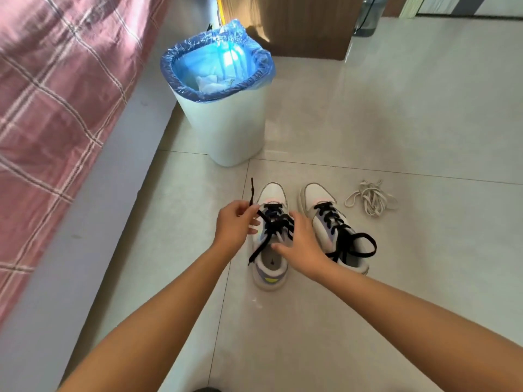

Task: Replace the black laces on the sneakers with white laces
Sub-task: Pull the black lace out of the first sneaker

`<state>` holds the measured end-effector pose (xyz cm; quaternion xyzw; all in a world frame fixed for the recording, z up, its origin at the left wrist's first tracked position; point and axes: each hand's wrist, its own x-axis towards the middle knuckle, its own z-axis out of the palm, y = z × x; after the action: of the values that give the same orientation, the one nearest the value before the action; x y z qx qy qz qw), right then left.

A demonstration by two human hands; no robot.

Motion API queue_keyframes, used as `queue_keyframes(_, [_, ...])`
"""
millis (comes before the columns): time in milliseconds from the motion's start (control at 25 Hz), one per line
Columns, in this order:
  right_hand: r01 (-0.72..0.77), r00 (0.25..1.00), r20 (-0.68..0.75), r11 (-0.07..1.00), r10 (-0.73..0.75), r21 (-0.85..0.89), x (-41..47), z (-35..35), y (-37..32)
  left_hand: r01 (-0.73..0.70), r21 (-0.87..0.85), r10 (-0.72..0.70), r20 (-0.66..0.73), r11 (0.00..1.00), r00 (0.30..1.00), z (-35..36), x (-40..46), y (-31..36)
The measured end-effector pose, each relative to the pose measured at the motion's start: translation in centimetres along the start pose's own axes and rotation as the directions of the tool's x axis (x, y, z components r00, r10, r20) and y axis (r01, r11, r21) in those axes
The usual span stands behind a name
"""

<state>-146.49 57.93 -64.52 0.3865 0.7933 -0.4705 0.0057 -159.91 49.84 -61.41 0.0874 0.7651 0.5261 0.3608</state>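
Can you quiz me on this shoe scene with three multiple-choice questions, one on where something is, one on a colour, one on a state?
1. Where do the white laces lie?
A. In the bin
B. On the floor right of the right sneaker
C. On the bed

2. What colour is the liner of the bin?
A. Blue
B. Black
C. Green

3. How is the right sneaker?
A. Laceless
B. White-laced
C. Laced in black, tied in a bow

Answers: 1 B, they are bundled on the tiles beside that shoe. 2 A, blue plastic folds over the rim. 3 C, a black bow loops over its side, while the left hand pinches the black lace of the left sneaker.
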Motion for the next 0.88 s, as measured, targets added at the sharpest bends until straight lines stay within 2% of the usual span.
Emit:
queue_keyframes(80, [-0.001, 1.0, -0.019, 0.999, 0.002, 0.037, 0.1, -0.1, 0.3, -0.115, -0.051, 0.116, 0.007, 0.992, 0.993, -0.3, 0.8, 3.9])
queue_keyframes(200, [-0.022, 0.998, -0.056, 0.99, 0.03, 0.138, -0.1, 0.3, 0.5, -0.243, -0.274, 0.226, -0.092, 0.931, 0.97, -1.9, 3.0, 11.5])
queue_keyframes(280, [-0.051, 0.992, -0.109, 0.998, 0.056, 0.045, -0.5, 0.8, 0.7, -0.267, -0.412, 0.209, -0.179, 0.871, 0.961, -2.8, 4.0, 14.4])
queue_keyframes(400, [0.008, 0.978, -0.206, 0.993, -0.033, -0.119, -0.7, 0.9, 1.3, -0.266, -0.622, 0.101, -0.289, 0.737, 0.952, -3.6, 4.6, 14.5])
queue_keyframes(440, [0.017, 0.982, -0.188, 0.997, -0.03, -0.073, -0.6, 1.0, 1.4, -0.289, -0.679, 0.076, -0.326, 0.675, 0.942, -4.1, 4.9, 14.2])
queue_keyframes(520, [-0.046, 0.988, -0.141, 0.991, 0.064, 0.128, -0.6, 1.2, 1.3, -0.373, -0.749, 0.057, -0.411, 0.547, 0.91, -6.0, 5.5, 14.1])
queue_keyframes(600, [-0.073, 0.977, -0.187, 0.984, 0.103, 0.16, -0.5, 1.4, 1.4, -0.46, -0.781, 0.019, -0.5, 0.423, 0.866, -8.3, 6.4, 13.6])
queue_keyframes(640, [-0.08, 0.972, -0.209, 0.985, 0.112, 0.155, -0.4, 1.5, 1.5, -0.463, -0.767, -0.002, -0.518, 0.444, 0.855, -9.2, 6.7, 13.0])
queue_keyframes(680, [-0.088, 0.969, -0.217, 0.983, 0.122, 0.162, -0.3, 1.4, 1.6, -0.422, -0.703, 0.02, -0.502, 0.573, 0.864, -9.5, 6.5, 12.1])
queue_keyframes(720, [-0.095, 0.971, -0.203, 0.98, 0.13, 0.173, -0.1, 1.2, 1.6, -0.313, -0.517, 0.075, -0.43, 0.797, 0.9, -9.2, 6.0, 10.7])
queue_keyframes(760, [-0.093, 0.977, -0.174, 0.982, 0.121, 0.163, 0.1, 1.1, 1.6, -0.182, -0.22, 0.117, -0.28, 0.958, 0.953, -8.3, 5.3, 8.9])
queue_keyframes(800, [-0.087, 0.985, -0.14, 0.987, 0.105, 0.133, 0.2, 0.9, 1.7, -0.091, 0.093, 0.099, -0.093, 0.992, 0.991, -7.1, 4.2, 6.9])
queue_keyframes(840, [-0.075, 0.99, -0.114, 0.993, 0.086, 0.096, 0.5, 0.7, 1.7, -0.084, 0.34, 0.063, 0.07, 0.937, 0.996, -5.5, 3.0, 4.9])
queue_keyframes(880, [-0.052, 0.993, -0.102, 0.996, 0.059, 0.068, 0.6, 0.4, 1.7, -0.141, 0.503, 0.042, 0.202, 0.853, 0.979, -3.8, 1.6, 3.2])
